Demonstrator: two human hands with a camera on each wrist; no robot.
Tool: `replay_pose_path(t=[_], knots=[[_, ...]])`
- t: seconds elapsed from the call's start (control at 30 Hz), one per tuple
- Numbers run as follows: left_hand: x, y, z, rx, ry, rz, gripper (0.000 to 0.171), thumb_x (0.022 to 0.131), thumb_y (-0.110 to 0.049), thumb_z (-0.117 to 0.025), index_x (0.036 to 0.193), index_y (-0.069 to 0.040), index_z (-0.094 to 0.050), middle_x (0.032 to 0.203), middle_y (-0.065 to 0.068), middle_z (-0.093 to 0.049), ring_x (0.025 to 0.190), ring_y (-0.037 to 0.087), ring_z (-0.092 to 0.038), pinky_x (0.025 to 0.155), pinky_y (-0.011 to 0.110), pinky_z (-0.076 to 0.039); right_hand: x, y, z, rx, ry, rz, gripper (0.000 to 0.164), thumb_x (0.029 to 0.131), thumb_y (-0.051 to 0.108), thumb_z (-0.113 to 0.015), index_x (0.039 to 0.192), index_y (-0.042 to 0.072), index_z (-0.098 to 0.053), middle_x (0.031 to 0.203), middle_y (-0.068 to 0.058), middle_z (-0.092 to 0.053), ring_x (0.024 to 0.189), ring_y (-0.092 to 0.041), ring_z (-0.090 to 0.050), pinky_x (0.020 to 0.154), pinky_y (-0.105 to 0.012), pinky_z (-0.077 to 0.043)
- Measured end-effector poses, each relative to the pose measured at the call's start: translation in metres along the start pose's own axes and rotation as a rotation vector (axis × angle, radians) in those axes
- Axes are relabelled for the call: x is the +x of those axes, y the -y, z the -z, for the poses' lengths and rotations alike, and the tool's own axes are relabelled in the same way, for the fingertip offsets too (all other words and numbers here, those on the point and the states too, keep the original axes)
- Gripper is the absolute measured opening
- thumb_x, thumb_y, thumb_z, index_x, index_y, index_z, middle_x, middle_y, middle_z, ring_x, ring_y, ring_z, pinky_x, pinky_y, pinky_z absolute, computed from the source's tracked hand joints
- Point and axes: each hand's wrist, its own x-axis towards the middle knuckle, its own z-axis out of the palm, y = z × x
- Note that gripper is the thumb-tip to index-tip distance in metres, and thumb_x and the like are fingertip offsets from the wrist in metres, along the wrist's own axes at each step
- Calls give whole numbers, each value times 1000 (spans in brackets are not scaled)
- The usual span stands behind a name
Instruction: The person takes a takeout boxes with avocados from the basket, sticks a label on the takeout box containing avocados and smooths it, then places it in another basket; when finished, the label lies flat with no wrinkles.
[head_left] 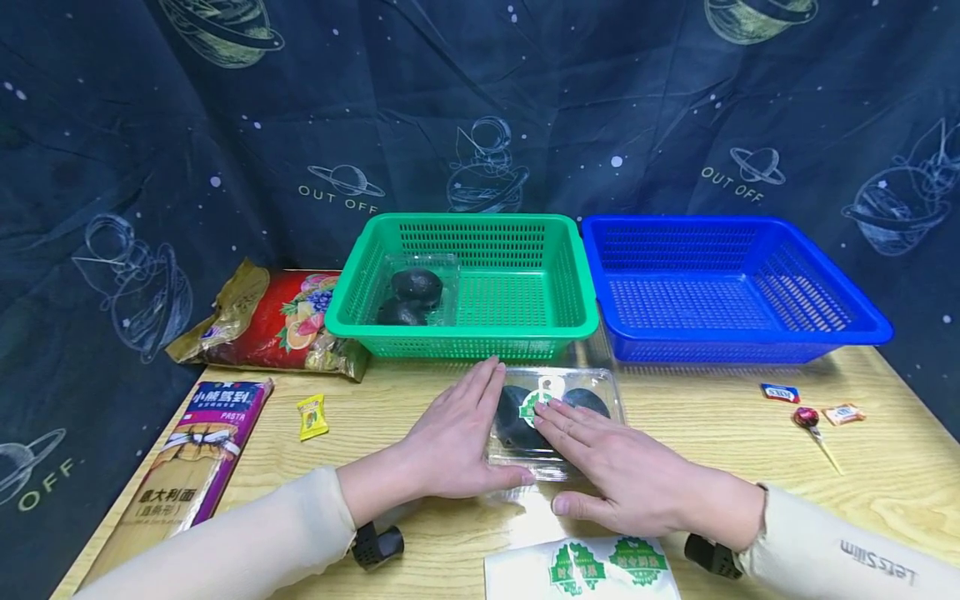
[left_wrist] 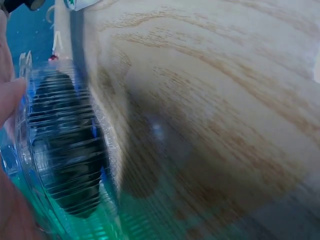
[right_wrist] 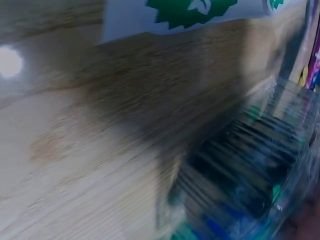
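A clear plastic clamshell box point(head_left: 611, 393) with dark avocados point(head_left: 512, 417) inside sits on the table in front of the green basket. On its lid is a green and white sticker point(head_left: 531, 407). My right hand point(head_left: 618, 467) lays its straight fingertips on the sticker. Along the box's left side rests my left hand point(head_left: 459, 442), fingers extended and thumb at the near edge. Both wrist views show the ribbed side of the box point(left_wrist: 65, 145) from close up. A sheet of matching stickers point(head_left: 525, 571) lies at the near table edge.
The green basket point(head_left: 480, 342) holds a similar box of avocados point(head_left: 417, 286); a blue basket point(head_left: 750, 337) stands right of it. At left are a red-gold bag point(head_left: 292, 321), a pasta pack point(head_left: 187, 467) and a yellow candy point(head_left: 312, 417). Wrapped candies and a lollipop point(head_left: 807, 418) lie at right.
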Motion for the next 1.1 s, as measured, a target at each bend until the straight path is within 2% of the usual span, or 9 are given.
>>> replay_pose_path(t=[0.2, 0.5, 0.83, 1.1], knots=[[0, 1, 0, -30, 9, -13, 120, 75, -80, -49, 152, 1, -7, 159, 15, -1, 145, 31, -7, 113, 46, -22, 15, 6, -1, 35, 40, -2, 76, 96, 55, -41, 149, 1, -29, 155, -14, -26, 143, -25, -20, 113, -41, -24], [0, 5, 1, -25, 17, -35, 119, 76, -80, -48, 151, 2, -7, 159, 17, -3, 145, 31, -5, 114, 45, -21, 33, 17, -3, 103, 105, -132, 75, 99, 56, -30, 151, 2, -22, 158, -12, -15, 145, -24, -10, 116, -41, -16], [0, 2, 2, 10, 30, -19, 124, 72, -88, -36, 151, 3, -6, 158, 19, -3, 145, 31, -7, 113, 45, -24, 31, 17, -2, 62, 89, -134, 74, 99, 55, -31, 149, 1, -26, 156, -14, -21, 144, -25, -15, 115, -41, -19], [0, 0, 2, 31, 22, -1, 120, 75, -84, -42, 151, 2, -6, 158, 18, -4, 145, 30, -9, 112, 46, -24, 27, 15, -1, 27, 67, -158, 77, 98, 59, -31, 148, 0, -29, 155, -14, -25, 143, -27, -20, 115, -41, -21]])
